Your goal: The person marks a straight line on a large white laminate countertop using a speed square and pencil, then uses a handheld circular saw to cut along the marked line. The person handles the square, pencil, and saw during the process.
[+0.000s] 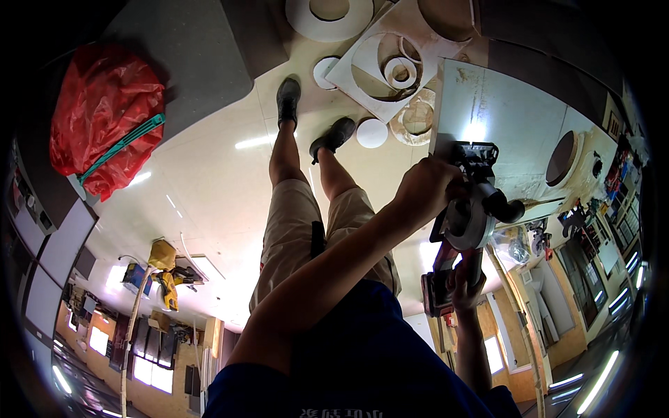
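A dark cordless circular saw (468, 216) is held at the near left edge of a pale panel (512, 104). My left hand (431, 184), its arm reaching across my body, is closed on the saw's front part. Wrapped round the rear handle is my right hand (465, 284), close to the battery block (436, 292). The saw's base plate (477, 152) lies toward the panel. The blade is hidden from this view, and I cannot tell whether it touches the panel.
White rings (329, 19), a square board with a round cut-out (348, 63) and a white disc (372, 132) lie on the floor beyond my shoes (333, 136). A red plastic bag (104, 115) with a green strip is at the left. A yellow machine (168, 289) stands lower left.
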Available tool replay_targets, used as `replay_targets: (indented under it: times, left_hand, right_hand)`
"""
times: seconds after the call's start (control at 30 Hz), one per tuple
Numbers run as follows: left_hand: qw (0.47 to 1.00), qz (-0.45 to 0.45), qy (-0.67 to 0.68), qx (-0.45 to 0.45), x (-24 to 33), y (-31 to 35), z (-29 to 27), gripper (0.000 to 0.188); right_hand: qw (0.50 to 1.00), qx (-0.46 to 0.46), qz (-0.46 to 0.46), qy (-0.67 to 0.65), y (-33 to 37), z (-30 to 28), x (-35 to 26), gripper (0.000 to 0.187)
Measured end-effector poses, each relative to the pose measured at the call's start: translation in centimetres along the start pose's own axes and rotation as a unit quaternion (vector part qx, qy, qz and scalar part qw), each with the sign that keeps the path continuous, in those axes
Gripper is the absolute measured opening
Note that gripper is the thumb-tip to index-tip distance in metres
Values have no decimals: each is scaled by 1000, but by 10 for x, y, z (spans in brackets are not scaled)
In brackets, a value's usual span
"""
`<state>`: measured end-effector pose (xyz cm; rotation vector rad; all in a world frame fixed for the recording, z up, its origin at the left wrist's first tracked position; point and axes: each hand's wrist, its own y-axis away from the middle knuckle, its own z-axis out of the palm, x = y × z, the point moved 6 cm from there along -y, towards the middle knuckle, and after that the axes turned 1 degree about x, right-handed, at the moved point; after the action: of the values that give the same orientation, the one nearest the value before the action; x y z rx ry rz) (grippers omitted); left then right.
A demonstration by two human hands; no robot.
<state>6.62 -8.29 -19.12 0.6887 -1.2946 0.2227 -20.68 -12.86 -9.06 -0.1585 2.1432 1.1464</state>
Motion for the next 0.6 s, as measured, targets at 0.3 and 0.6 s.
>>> replay_targets:
  times: [0.3, 0.6]
  left_hand:
    - [1000, 12, -21, 9, -2, 0, 1, 14]
    - [1000, 18, -15, 18, -3, 1, 3, 15]
  right_hand:
    - [1000, 10, -4, 2, -2, -1, 5, 22]
    - [999, 5, -35, 19, -4, 3, -1, 19]
